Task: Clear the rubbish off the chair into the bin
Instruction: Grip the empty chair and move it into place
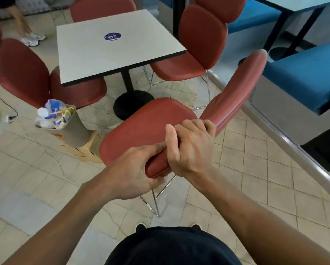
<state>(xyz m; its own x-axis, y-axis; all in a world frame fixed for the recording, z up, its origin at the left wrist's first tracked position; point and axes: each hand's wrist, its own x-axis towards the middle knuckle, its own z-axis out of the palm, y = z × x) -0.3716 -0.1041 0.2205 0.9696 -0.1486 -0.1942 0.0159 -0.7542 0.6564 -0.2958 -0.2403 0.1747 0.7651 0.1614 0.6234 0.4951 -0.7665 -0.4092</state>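
tiled café floor (45,178), red chairs and a white table (110,44) beyond.

left hand (133,173) curled round the near edge of the chair (147,127) seat, thumb on top, fingers under. right hand (189,148) just beside it, fingers wrapped over the same edge nearer the backrest. both gripping the chair, nothing else held.

seat tipped, far side dropping toward the bin (64,123). no rubbish visible on the seat; looks already slid off, or else hidden by the tilt — cannot tell for sure. bin left of the chair, well apart from both hands, tilted on a flat cardboard piece (85,148), packed above the rim with rubbish (53,113): cups, wrappers, a white lid.

step in hand, by judgement: tipping the chair to shed what lay on it, or setting it back. to do well: keep both grips firm on the rim, tilt slowly toward the bin, check floor between chair and bin for strays, lower the legs gently. risk: overfull bin spilling if knocked.

table behind the chair; blue benches (303,77) right of it; another person's feet (33,39) far behind the bin.
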